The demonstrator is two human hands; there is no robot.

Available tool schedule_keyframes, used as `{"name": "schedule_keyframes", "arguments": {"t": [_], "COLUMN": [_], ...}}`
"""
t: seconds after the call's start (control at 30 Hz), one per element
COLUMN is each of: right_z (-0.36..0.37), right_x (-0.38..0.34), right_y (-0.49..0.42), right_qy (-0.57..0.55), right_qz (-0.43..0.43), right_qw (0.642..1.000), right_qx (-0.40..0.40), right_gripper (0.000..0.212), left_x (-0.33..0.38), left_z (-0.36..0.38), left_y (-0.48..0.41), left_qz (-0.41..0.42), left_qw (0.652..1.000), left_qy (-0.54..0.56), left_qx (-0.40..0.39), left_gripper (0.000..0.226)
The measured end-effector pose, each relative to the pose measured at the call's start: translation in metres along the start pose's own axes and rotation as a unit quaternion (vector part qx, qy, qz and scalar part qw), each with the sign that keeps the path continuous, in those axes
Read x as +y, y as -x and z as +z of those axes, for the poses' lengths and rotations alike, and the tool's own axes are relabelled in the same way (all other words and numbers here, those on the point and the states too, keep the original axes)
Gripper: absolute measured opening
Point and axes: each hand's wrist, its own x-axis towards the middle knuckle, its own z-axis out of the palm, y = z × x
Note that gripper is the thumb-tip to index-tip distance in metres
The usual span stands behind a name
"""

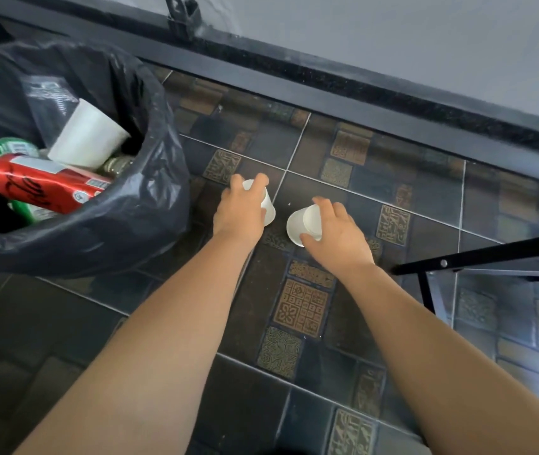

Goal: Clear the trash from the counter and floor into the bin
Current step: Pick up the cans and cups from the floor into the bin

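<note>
A paper cup is gripped in each of the hands, left hand (pixel 240 211) and right hand (pixel 337 236) (thin walls); either could be crushed or dropped short of the bin (pixel 150 224).

A red can (pixel 45 185) lying in the bin (pixel 150 224) carries black script and a small white label, both too blurred to read. No other text is legible.

We find the bin (pixel 150 205) at our left, a paper cup (pixel 89 136) lying in it above the cans (pixel 45 187). To its right, on the tiled floor (pixel 327 372), two cups sit side by side: left cup (pixel 269 206) under our left hand (pixel 240 213), right cup (pixel 304 224) under our right hand (pixel 337 239).
</note>
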Motion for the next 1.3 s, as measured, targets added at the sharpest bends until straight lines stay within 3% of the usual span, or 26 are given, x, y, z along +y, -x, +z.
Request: {"name": "schedule_keyframes", "arguments": {"t": [0.27,0.43,0.6,0.73,0.97,1.17,1.3], "right_z": [-0.045,-0.083,-0.11,-0.115,-0.081,-0.058,-0.043], "right_x": [-0.029,-0.077,-0.142,-0.195,-0.267,-0.296,-0.296], "right_y": [0.015,0.017,0.01,0.004,-0.003,-0.009,-0.009], "right_qy": [-0.078,-0.086,-0.156,-0.164,-0.071,0.011,0.055], "right_qz": [0.014,-0.028,-0.073,-0.149,-0.242,-0.218,-0.202], "right_qw": [0.985,0.962,0.932,0.935,0.951,0.966,0.968], "right_qx": [0.152,0.257,0.318,0.276,0.177,0.142,0.138], "right_gripper": [0.069,0.06,0.063,0.071,0.056,0.054,0.06], "left_x": [0.011,0.019,-0.007,-0.057,-0.143,-0.163,-0.163], "left_z": [-0.053,-0.109,-0.171,-0.213,-0.228,-0.214,-0.21], "left_y": [0.032,0.046,0.052,0.059,0.086,0.092,0.091], "left_qz": [0.074,0.138,0.131,0.052,-0.091,-0.153,-0.154], "left_qw": [0.982,0.957,0.931,0.93,0.934,0.928,0.945], "left_qy": [0.117,0.126,0.123,0.083,0.046,0.091,0.086], "left_qx": [0.131,0.224,0.317,0.355,0.342,0.327,0.276], "left_gripper": [0.057,0.058,0.055,0.052,0.048,0.049,0.054]}}
